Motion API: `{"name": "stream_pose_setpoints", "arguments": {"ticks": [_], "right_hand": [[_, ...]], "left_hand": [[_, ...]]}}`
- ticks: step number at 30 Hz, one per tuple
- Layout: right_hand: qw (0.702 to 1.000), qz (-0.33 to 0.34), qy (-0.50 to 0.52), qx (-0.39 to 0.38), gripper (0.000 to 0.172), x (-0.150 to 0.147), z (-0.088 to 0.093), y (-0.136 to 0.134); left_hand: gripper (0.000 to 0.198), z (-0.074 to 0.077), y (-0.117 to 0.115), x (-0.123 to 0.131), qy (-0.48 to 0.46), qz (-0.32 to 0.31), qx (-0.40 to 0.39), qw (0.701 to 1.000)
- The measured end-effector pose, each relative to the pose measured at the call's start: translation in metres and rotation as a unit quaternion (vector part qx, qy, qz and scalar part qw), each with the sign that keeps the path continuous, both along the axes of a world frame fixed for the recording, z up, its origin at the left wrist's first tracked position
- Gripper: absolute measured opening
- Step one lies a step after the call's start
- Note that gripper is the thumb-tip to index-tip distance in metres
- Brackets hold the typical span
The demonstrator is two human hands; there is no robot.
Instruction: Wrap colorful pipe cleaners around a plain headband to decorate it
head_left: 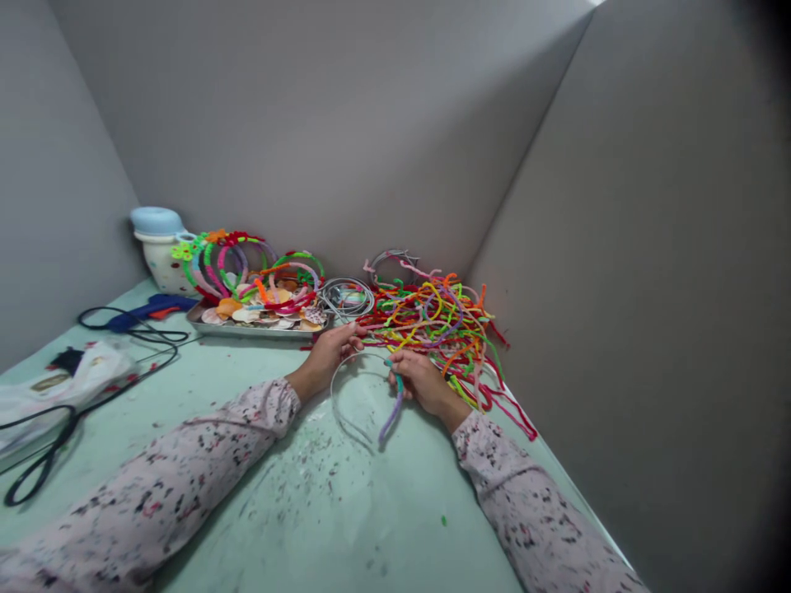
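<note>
My right hand is closed on a thin metal headband, whose bare arc curves to the left. Fuzzy pipe cleaner covers one leg of it, purple at the tip and teal near my fingers. My left hand is pinched just beyond the top of the arc, at the edge of a tangled pile of pipe cleaners. Pink strands lie close to its fingertips, but what the pinch holds is too small to make out.
Behind my left hand, a metal tray holds shells and wrapped, colourful headbands. Beside it lie bare metal hoops. At left are a lidded cup, a blue tool, a black cable and a plastic bag. Grey walls surround the table.
</note>
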State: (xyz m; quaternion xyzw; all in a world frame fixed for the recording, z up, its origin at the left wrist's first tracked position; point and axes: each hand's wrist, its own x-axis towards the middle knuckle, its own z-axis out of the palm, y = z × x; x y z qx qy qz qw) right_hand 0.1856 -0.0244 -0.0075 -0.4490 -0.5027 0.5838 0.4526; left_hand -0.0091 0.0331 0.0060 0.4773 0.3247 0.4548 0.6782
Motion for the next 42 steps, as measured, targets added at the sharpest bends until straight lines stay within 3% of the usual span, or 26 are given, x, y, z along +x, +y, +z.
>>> {"name": "stream_pose_setpoints", "arguments": {"ticks": [10, 14, 17, 23, 42], "right_hand": [[0.980, 0.069, -0.183, -0.023, 0.011, 0.001, 0.012, -0.005], [0.947, 0.069, -0.308, 0.063, 0.020, 0.002, 0.014, -0.005], [0.917, 0.015, -0.369, 0.151, 0.035, 0.004, 0.013, -0.003], [0.913, -0.042, -0.367, 0.170, 0.036, 0.003, 0.006, 0.001], [0.910, -0.060, -0.376, 0.162, 0.030, -0.003, 0.007, -0.001]], "left_hand": [[0.039, -0.001, 0.000, 0.000, -0.004, 0.007, 0.021, 1.000], [0.039, -0.002, 0.001, 0.000, -0.003, 0.006, 0.024, 1.000], [0.039, -0.002, 0.001, 0.001, -0.006, 0.005, 0.022, 1.000], [0.039, -0.004, 0.001, 0.002, 0.004, 0.006, 0.027, 1.000], [0.033, -0.006, 0.002, 0.004, 0.064, -0.004, 0.064, 0.996]]}}
